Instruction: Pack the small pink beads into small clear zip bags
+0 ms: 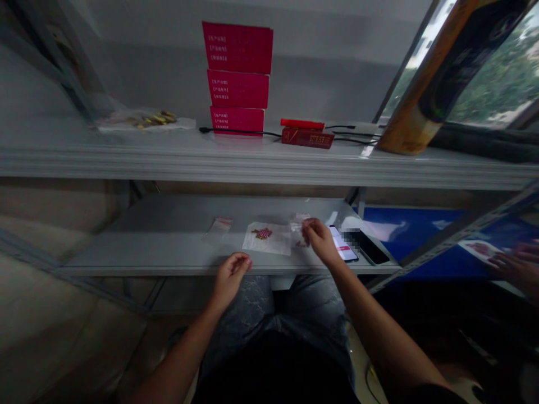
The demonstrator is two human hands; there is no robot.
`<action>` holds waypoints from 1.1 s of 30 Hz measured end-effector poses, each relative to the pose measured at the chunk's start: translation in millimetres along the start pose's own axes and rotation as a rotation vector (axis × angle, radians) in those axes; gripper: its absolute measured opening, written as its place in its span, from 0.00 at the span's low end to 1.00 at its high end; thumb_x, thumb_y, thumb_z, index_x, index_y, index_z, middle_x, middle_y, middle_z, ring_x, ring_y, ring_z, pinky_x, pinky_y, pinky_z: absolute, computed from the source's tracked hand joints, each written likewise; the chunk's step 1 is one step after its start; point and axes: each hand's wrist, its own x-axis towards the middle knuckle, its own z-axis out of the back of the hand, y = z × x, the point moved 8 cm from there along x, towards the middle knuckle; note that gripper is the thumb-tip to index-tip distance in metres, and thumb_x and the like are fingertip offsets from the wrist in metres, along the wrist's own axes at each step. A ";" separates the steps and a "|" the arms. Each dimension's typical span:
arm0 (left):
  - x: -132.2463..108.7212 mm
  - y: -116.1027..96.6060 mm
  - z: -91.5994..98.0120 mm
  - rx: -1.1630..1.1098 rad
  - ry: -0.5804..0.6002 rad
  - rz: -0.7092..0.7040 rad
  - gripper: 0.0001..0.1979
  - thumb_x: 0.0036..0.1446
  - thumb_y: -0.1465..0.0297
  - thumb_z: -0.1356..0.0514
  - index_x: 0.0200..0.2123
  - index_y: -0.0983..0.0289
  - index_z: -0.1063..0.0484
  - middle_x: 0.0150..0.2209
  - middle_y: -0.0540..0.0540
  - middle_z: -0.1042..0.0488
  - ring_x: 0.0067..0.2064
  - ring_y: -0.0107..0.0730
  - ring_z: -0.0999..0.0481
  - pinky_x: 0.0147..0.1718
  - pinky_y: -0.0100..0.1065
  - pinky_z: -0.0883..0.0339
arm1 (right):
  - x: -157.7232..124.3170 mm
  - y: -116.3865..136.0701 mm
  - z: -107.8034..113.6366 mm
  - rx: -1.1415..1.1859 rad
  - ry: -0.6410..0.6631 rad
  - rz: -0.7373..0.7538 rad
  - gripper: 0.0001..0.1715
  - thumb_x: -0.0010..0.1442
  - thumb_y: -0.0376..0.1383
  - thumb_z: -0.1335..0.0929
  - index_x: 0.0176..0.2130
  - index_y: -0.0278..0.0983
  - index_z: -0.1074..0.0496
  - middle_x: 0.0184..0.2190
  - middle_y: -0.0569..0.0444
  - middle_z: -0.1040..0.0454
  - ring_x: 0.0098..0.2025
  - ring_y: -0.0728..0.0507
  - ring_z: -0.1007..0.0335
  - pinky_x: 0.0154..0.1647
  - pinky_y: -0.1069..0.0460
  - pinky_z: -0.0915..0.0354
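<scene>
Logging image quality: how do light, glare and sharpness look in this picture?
Head view: dim overall, brightest at the window, upper right; head view: pale glare on the upper shelf beside the tall cylinder; head view: soft detail, the small pile on the pale sheet too blurred to identify; head view: a pixelated patch beside the lit phone.

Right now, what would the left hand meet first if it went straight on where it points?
Probably the white sheet with the small pinkish pieces on it, though how high the left hand sits above the shelf is unclear.
</scene>
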 end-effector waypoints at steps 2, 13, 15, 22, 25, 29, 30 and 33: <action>-0.3 -0.3 1.7 0.020 -0.012 0.006 0.16 0.58 0.55 0.34 0.35 0.62 0.24 0.28 0.51 0.23 0.32 0.34 0.22 0.36 0.34 0.28 | 39.9 -13.4 29.8 -0.133 -0.109 -0.075 0.14 0.68 0.45 0.37 0.45 0.38 0.32 0.22 0.61 0.33 0.22 0.47 0.36 0.22 0.54 0.37; 3.2 0.4 26.6 0.097 -0.199 -0.060 0.14 0.62 0.57 0.37 0.39 0.62 0.26 0.24 0.48 0.26 0.27 0.32 0.25 0.30 0.32 0.30 | 98.7 -58.4 46.4 -0.862 0.082 -0.272 0.17 0.56 0.33 0.25 0.47 0.36 0.23 0.35 0.47 0.17 0.43 0.37 0.20 0.44 0.49 0.32; 8.0 -4.5 39.7 0.190 -0.253 -0.105 0.13 0.63 0.57 0.38 0.39 0.62 0.26 0.27 0.51 0.24 0.30 0.34 0.23 0.32 0.33 0.29 | 91.2 -53.2 45.4 -0.897 0.095 -0.230 0.16 0.59 0.35 0.26 0.48 0.36 0.23 0.39 0.45 0.17 0.44 0.38 0.21 0.44 0.50 0.33; 64.4 -49.6 78.7 0.884 -0.408 -0.357 0.15 0.64 0.60 0.41 0.46 0.64 0.24 0.46 0.63 0.22 0.53 0.50 0.23 0.55 0.46 0.31 | 29.4 3.3 17.8 -0.678 0.118 0.158 0.13 0.66 0.37 0.33 0.47 0.36 0.23 0.39 0.48 0.18 0.32 0.43 0.24 0.36 0.51 0.33; 97.1 -39.4 80.4 1.162 -0.358 -0.223 0.28 0.59 0.55 0.35 0.56 0.68 0.27 0.56 0.70 0.25 0.60 0.58 0.27 0.58 0.50 0.35 | -0.9 10.3 -6.9 -0.591 0.193 0.181 0.14 0.68 0.39 0.35 0.45 0.36 0.22 0.37 0.48 0.18 0.30 0.44 0.25 0.34 0.50 0.33; 113.3 -17.2 82.3 1.294 -0.338 -0.044 0.35 0.56 0.49 0.35 0.58 0.70 0.28 0.57 0.73 0.26 0.59 0.63 0.27 0.57 0.53 0.35 | -24.4 5.0 -32.2 -0.552 0.267 0.197 0.14 0.68 0.39 0.36 0.44 0.36 0.23 0.36 0.48 0.19 0.32 0.43 0.25 0.35 0.50 0.33; 113.4 -14.7 82.6 1.294 -0.342 -0.039 0.34 0.57 0.49 0.35 0.58 0.69 0.27 0.57 0.72 0.26 0.59 0.62 0.27 0.57 0.53 0.36 | -26.9 3.5 -35.3 -0.544 0.275 0.208 0.13 0.68 0.39 0.36 0.43 0.36 0.23 0.36 0.48 0.20 0.33 0.42 0.24 0.36 0.50 0.33; 109.3 -17.8 84.7 1.263 -0.384 -0.105 0.31 0.59 0.51 0.36 0.57 0.67 0.27 0.58 0.70 0.25 0.60 0.60 0.27 0.56 0.51 0.35 | -28.2 0.1 -38.3 -0.502 0.289 0.212 0.13 0.69 0.39 0.36 0.43 0.36 0.23 0.37 0.48 0.20 0.34 0.43 0.25 0.37 0.50 0.33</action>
